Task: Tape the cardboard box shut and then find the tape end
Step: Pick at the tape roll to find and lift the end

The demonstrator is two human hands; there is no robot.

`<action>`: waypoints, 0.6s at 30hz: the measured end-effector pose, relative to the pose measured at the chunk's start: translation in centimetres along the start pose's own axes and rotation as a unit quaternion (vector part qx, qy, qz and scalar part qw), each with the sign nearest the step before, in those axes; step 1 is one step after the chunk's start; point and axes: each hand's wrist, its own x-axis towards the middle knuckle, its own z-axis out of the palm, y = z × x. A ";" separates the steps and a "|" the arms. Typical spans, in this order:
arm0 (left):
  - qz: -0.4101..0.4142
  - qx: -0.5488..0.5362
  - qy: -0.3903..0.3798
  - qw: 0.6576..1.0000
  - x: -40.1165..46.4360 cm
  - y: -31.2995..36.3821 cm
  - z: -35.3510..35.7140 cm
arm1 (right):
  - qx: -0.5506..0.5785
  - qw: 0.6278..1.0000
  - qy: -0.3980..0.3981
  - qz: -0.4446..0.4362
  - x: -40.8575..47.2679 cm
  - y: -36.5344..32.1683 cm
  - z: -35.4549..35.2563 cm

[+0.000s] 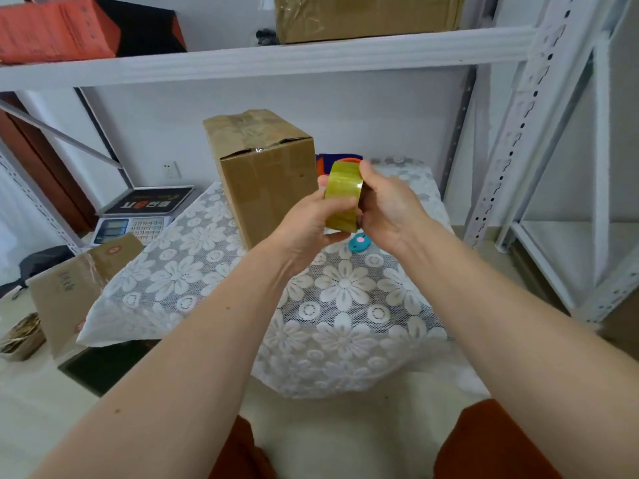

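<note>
**Mia:** Where is the tape roll (342, 198)?

**Tom:** Up in the air, held in front of the box (262, 171). Both hands have it. The left hand (311, 226) has its grip closed on the near side, thumb across the shiny band. The right hand (387, 205) has its grip closed on the far side.

**Mia:** Is it heavy?

**Tom:** I think not — it looks like a light ring. The ring is likely stiff, so you can squeeze the flat sides and it should not bend. The outer band looks smooth and slippery, and the loose end is probably very thin and hard to see. I cannot spot it from here.

**Mia:** So where do you hold it?

**Tom:** By the two flat sides, so the band stays free. Then turn it slowly and drag a nail over the band until it catches.

**Mia:** And the box?

**Tom:** It stands on the surface (345, 299) with the flower cloth, and tape shines across its top — it looks shut. A small blue thing (359, 243) lies just under the hands. A scale (138, 223) sits well off to the left.
</note>
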 end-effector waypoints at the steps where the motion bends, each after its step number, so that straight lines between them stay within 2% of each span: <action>1: 0.001 0.008 0.008 1.000 0.4 -0.4 0.1 | 0.010 1.000 0.005 0.000 0.3 0.2 -0.3; 7: -0.014 0.013 -0.062 0.998 1.4 -2.8 -0.2 | 0.022 0.999 0.022 -0.017 0.9 2.8 -3.0; 13: 0.012 0.025 -0.027 0.999 2.0 -4.8 0.0 | -0.001 1.000 0.013 -0.007 1.3 3.6 -4.0; 18: 0.005 0.040 -0.067 0.997 2.2 -4.7 0.5 | 0.000 1.000 0.012 -0.006 1.5 3.7 -5.4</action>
